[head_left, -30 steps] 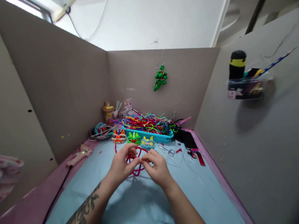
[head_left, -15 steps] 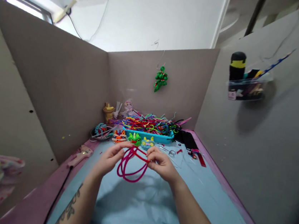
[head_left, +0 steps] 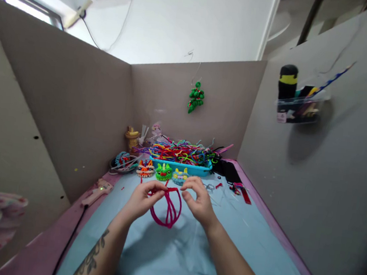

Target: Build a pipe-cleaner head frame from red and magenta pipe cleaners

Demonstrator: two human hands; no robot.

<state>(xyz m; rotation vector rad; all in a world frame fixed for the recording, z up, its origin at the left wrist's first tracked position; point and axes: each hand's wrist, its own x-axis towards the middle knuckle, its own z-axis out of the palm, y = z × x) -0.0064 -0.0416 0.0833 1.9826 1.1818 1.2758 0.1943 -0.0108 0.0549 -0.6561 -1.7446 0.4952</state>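
Observation:
My left hand [head_left: 139,199] pinches a bundle of magenta pipe cleaners [head_left: 170,220] bent into several round loops, which hangs above the blue sheet. A red pipe cleaner [head_left: 172,189] crosses the top of the loops at the left fingertips, and short red ends stick up beyond them. Just right of the bundle is my right hand [head_left: 198,201], thumb and fingers apart in a curve with nothing visible between them. Three small animal-face figures stand behind the hands: one orange [head_left: 146,169], one green [head_left: 164,172], one pale blue and yellow [head_left: 180,176].
A blue tray [head_left: 186,169] heaped with coloured pipe cleaners sits at the back. On the left lies a glue gun [head_left: 97,193] with a cord. Scissors [head_left: 210,187] and small red pieces lie to the right. Grey panels enclose three sides.
My right hand has let go of the red pipe cleaner and drawn slightly right. The loops have turned and bunched together below the left fingertips.

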